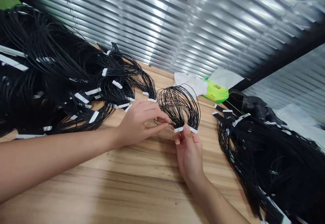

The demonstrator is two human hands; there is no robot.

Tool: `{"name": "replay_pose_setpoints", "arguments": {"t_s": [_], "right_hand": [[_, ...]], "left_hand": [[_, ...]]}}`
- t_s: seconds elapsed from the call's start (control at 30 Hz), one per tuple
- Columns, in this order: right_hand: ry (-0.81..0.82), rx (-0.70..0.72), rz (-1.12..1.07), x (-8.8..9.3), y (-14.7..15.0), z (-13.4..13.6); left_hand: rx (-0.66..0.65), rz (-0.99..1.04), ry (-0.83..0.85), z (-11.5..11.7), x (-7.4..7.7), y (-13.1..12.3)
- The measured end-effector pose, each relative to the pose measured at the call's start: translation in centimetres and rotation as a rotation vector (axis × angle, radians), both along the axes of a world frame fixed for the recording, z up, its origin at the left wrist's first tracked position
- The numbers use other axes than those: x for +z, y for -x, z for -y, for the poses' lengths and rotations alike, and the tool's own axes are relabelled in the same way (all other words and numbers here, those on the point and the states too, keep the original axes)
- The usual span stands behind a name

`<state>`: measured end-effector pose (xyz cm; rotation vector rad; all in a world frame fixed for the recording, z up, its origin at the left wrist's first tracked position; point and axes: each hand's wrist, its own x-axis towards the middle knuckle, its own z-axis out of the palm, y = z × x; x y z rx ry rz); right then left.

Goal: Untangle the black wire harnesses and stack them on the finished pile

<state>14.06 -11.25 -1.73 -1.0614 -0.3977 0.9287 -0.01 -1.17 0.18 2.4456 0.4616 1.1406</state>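
Observation:
My right hand (188, 150) pinches the white connector strip at the base of a looped bundle of thin black wires (179, 106), held upright over the wooden table (127, 183). My left hand (138, 122) reaches in from the left, its fingertips pinched on the wires at the loop's lower left side. Both hands meet at the middle of the table.
A big heap of black wire bundles with white connectors (50, 81) covers the left of the table. Another heap (266, 159) lies on the right. A green packet with white tissue (215, 90) sits at the back, before metal blinds (203, 24).

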Motion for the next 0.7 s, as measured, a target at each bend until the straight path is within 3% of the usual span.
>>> {"name": "replay_pose_setpoints", "arguments": {"t_s": [0.23,0.7], "right_hand": [[0.023,0.006,0.051,0.0,0.0,0.01],[0.068,0.042,0.159,-0.4,-0.18,0.23]], "left_hand": [[0.043,-0.074,-0.052,-0.51,-0.23,-0.01],[-0.082,-0.068,0.013,-0.65,-0.35,-0.17]]}}
